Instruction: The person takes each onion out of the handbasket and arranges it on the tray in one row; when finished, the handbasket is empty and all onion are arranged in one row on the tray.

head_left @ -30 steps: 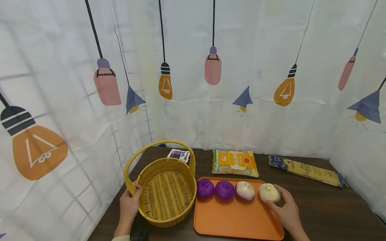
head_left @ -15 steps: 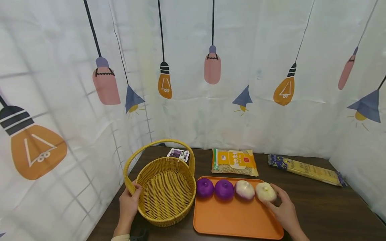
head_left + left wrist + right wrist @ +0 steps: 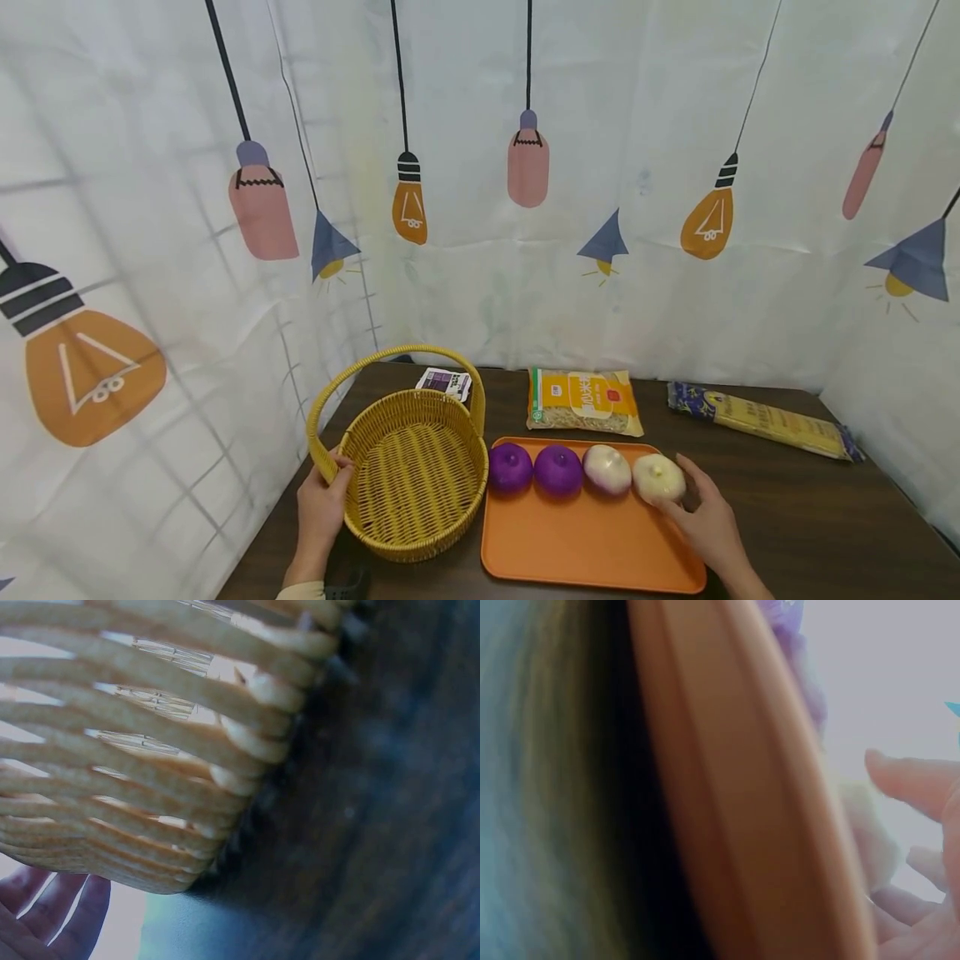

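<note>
My left hand (image 3: 322, 500) grips the yellow woven basket (image 3: 412, 546) at its left side, where the arched handle meets the rim. In the left wrist view, fingers (image 3: 82, 919) show below the basket's weave (image 3: 150, 765). Across from it, my right hand (image 3: 705, 517) is spread around the right side of a white onion (image 3: 658, 478) on the orange tray (image 3: 577, 550). The right wrist view shows a straight finger or thumb standing off the pale onion (image 3: 870, 832). Beside that onion sit a white-and-purple onion (image 3: 607, 470) and two purple onions (image 3: 558, 472), in one row.
A noodle packet (image 3: 585, 402) lies behind the tray. To the right is a long yellow-and-blue packet (image 3: 765, 421). A small purple-and-white packet (image 3: 446, 382) lies behind the basket. A printed curtain (image 3: 480, 283) hangs at the table's back and sides.
The white onion has moved left, up to the white-and-purple onion, with my right hand following. The right fingers now stand slightly off it. My left hand keeps its grip on the basket.
</note>
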`<state>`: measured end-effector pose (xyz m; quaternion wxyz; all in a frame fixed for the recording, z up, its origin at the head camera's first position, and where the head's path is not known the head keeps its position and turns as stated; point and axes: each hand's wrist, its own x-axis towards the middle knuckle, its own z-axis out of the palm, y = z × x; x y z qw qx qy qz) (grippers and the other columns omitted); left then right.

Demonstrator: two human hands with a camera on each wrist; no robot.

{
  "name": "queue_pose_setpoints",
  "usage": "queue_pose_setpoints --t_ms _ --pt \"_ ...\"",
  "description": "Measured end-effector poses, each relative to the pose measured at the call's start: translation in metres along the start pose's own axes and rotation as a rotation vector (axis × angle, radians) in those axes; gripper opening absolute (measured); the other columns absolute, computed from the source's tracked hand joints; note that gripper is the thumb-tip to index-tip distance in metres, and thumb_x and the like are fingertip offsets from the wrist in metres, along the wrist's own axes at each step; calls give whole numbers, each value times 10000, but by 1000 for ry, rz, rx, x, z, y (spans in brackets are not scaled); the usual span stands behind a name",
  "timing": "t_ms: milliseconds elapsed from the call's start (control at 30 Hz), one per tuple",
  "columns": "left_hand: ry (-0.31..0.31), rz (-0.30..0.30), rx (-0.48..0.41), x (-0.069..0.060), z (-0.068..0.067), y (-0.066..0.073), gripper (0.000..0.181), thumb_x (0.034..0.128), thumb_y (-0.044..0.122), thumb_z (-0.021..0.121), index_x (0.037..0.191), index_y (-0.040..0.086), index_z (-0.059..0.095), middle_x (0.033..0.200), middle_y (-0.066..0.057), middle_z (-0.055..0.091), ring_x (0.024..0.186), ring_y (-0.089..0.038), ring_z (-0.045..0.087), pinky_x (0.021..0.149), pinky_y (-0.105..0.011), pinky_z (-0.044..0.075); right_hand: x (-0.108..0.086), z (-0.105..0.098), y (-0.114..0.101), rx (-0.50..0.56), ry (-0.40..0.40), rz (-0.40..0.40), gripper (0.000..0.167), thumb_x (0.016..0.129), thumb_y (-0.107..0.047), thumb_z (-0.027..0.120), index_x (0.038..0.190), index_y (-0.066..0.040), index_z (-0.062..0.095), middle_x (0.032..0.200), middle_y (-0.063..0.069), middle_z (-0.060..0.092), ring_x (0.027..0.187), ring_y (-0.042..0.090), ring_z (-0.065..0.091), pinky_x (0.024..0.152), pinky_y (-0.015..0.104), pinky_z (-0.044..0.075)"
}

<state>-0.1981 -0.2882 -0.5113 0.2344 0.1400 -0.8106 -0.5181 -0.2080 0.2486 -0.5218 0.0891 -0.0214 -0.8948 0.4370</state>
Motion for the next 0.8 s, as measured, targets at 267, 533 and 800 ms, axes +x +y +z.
queue_pose_setpoints --t_ms 267,533,800 --pt "0 -22 38 0 -3 2 207 973 230 590 1071 53 636 1389 -123 554 1239 -278 514 752 -27 330 -2 -17 -10 50 -25 138 783 948 -507 568 1509 -36 291 1517 273 282 1290 474 403 946 519 466" --pt "126 76 75 3 -7 5 124 910 74 651 1031 45 661 1312 -100 619 1166 -287 573 722 6 345 14 -49 -26 -48 -42 13 784 973 -544 487 1508 -10 281 1494 342 239 1264 537 381 911 636 424" --pt "-83 24 196 7 -34 19 404 981 274 587 1296 30 528 1388 -211 523 1222 -390 526 900 -357 474 46 -73 -52 -114 -25 -218 660 1009 -422 498 1457 37 345 1457 355 286 1223 569 393 900 644 425"
